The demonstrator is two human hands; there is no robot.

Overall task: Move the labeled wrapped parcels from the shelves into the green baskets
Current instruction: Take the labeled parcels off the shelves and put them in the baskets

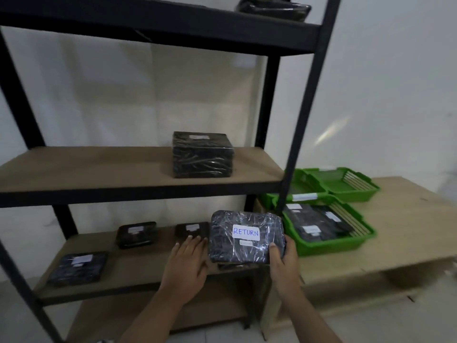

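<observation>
My right hand [282, 258] grips the right edge of a black wrapped parcel [244, 248] with a white label reading RETURN, held just above the lower shelf's right end. My left hand [188, 263] lies flat beside the parcel's left edge, fingers spread, holding nothing. Three more labeled black parcels rest on the lower shelf [128, 271]: one at the left [79, 268], one in the middle [136, 233] and one behind my left hand [191, 230]. A thick parcel [202, 154] stands on the middle shelf. The nearest green basket [321, 246] holds several flat parcels.
Two other green baskets [346, 191] stand behind the near one on a low wooden table [408, 233] to the right of the rack. A black upright post [301, 115] stands between the shelves and the baskets. Another wrapped parcel [274, 7] lies on the top shelf.
</observation>
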